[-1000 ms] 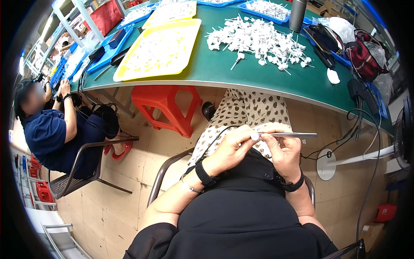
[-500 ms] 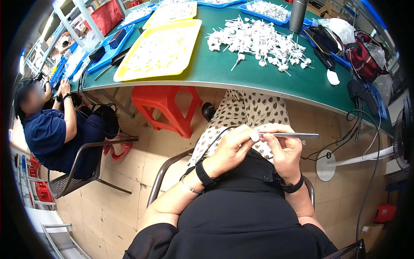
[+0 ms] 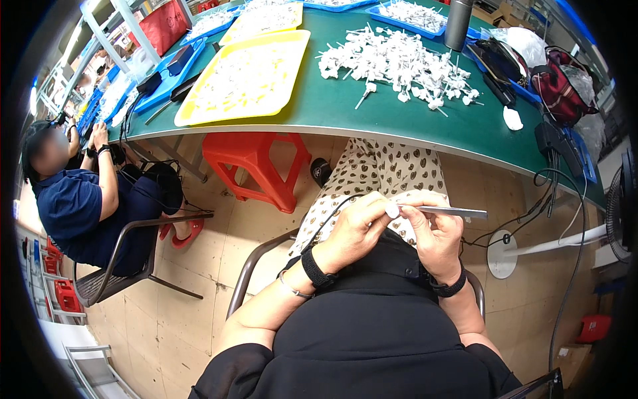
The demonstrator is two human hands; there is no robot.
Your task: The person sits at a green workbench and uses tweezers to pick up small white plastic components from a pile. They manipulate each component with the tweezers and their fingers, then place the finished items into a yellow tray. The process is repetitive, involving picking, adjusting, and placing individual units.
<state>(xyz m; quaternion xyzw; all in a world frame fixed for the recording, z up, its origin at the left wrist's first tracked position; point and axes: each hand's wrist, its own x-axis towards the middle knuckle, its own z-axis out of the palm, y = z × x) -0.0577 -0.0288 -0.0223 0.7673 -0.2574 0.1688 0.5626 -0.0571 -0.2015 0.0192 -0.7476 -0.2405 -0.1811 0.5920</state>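
Above my lap, my left hand [image 3: 359, 226] pinches a small white plastic piece [image 3: 393, 211] with a round face between thumb and fingers. My right hand [image 3: 438, 229] is closed on a slim, flat silver metal tool [image 3: 458, 213]. Its wide end points right, past my fingers. The narrow end reaches toward the white piece; my fingers partly cover it, so whether it touches is hard to see. On the green table ahead lies a loose pile of white plastic pieces [image 3: 399, 63] with thin stems.
A yellow tray [image 3: 292, 86] with small pieces sits on the green table [image 3: 319, 110], left of the pile. A dark cylindrical bottle [image 3: 459, 25] stands behind. A red stool [image 3: 252, 166] is under the table. To my left sits a co-worker [image 3: 73, 206]; a fan [image 3: 621, 213] and cables are right.
My right hand has shifted slightly, and the metal tool has tilted a little, its right end lower and farther left. My left hand holds the white piece in nearly the same place.
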